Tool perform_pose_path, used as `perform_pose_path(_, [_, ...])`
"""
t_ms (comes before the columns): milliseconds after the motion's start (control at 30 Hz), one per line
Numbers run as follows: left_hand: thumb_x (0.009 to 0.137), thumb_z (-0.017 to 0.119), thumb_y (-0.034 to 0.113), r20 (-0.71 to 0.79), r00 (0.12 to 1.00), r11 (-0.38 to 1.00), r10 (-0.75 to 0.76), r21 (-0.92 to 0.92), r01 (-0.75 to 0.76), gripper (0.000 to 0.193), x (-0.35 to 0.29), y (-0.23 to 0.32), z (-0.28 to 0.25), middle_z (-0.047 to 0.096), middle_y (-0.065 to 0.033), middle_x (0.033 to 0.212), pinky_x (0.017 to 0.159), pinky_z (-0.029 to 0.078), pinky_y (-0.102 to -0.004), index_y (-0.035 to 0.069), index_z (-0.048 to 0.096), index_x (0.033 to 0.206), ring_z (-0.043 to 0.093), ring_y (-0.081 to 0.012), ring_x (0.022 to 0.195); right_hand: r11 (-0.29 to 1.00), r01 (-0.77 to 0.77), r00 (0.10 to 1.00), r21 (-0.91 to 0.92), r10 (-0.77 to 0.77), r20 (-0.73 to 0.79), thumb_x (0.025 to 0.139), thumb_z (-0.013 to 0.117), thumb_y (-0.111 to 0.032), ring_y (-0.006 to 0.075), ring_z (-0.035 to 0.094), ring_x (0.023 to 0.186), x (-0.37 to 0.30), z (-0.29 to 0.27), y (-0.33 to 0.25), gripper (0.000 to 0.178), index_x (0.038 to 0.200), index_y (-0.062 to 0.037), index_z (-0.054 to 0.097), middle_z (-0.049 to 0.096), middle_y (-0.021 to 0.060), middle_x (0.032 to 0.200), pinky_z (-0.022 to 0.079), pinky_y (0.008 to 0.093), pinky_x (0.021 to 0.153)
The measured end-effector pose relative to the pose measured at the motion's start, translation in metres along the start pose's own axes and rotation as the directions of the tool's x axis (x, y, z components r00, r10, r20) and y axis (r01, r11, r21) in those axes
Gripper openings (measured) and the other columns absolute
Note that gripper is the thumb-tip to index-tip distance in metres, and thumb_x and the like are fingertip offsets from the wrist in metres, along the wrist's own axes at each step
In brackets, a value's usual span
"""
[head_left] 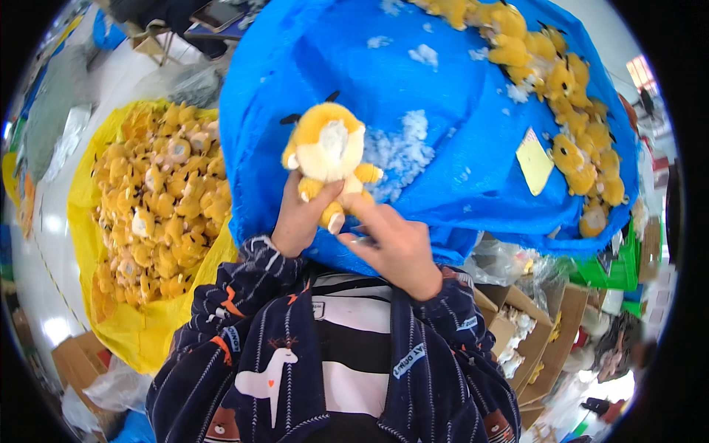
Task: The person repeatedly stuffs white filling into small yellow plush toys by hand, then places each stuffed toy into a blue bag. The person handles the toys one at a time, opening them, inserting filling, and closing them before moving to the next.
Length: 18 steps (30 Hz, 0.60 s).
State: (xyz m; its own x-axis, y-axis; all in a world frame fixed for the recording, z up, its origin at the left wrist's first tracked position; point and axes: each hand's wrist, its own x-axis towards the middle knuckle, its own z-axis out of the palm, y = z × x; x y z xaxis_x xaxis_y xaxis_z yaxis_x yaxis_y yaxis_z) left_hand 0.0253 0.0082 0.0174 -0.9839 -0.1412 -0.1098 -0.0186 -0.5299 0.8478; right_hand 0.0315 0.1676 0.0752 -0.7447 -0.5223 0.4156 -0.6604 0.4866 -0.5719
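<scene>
A yellow plush toy [325, 159] with two dark tufts on its head is held upright in front of me. White stuffing shows at an opening in its face. My left hand [299, 220] grips the toy's lower body and leg, thumb across its front. Against the toy's other leg is my right hand [399, 251], its fingers bent and partly blurred. A small greyish bit shows under those fingers, but I cannot make out what it is. Behind the toy, loose white stuffing [402, 151] lies on a blue sheet [317, 59].
At the left, a yellow sack [85, 192] is heaped with similar plush toys. More plush toys [569, 148] line the sheet's far right edge, near a pale yellow card [535, 164]. Cardboard boxes [565, 325] and a green crate [617, 266] stand at the lower right.
</scene>
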Motion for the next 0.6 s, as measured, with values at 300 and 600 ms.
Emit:
perform_pose_path(300, [0.082,0.065,0.003,-0.152,0.979,0.975,0.139,0.195,-0.108,0.042,-0.011,0.001,-0.012,0.054,-0.0085,0.116,0.082,0.047,-0.0285,0.001,0.045,0.120,0.055,-0.0164,0.102,0.999,0.023,0.990,0.048,-0.016,-0.137,0.069,0.069,-0.021,0.0224,0.056,0.054,0.001,0.041,0.015,0.026,0.069,-0.0042,0.049,0.053,0.0068,0.062,0.045,0.0323,0.047])
perform_pose_path(600, [0.082,0.066,0.005,0.216,0.874,0.516,0.434,0.736,-0.438,0.047,0.000,-0.002,-0.039,0.050,-0.0111,0.123,0.087,0.045,-0.0323,-0.002,0.043,0.124,0.052,-0.0182,0.105,0.698,-0.400,0.910,0.594,0.377,0.170,0.082,0.062,-0.024,0.0118,0.050,0.047,-0.014,0.046,0.021,0.026,0.072,-0.0008,0.057,0.047,0.0062,0.052,0.038,0.0299,0.043])
